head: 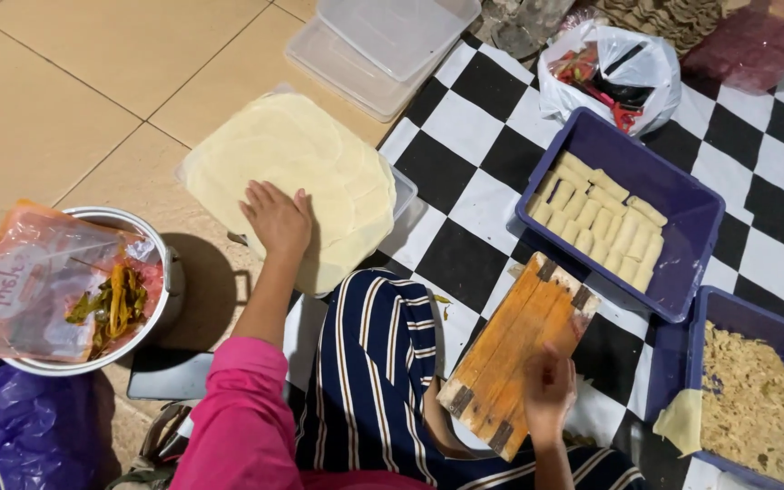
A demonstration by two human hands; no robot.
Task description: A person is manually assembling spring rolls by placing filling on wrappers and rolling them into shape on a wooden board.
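Left hand [276,218] rests flat, fingers spread, on the wrapper stack [297,172], far left. Right hand [548,388], fingers loosely curled, touches the wooden board [514,349]. Peel one sheet slowly from its edge to avoid tearing.

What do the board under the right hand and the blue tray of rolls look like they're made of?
Board: seemingly wood, unfinished and orange-stained, with visible slats and dark cross strips. Blue tray: likely moulded plastic, smooth with a slight sheen, uniform colour and rounded rim. The right hand rests on the board's lower end.
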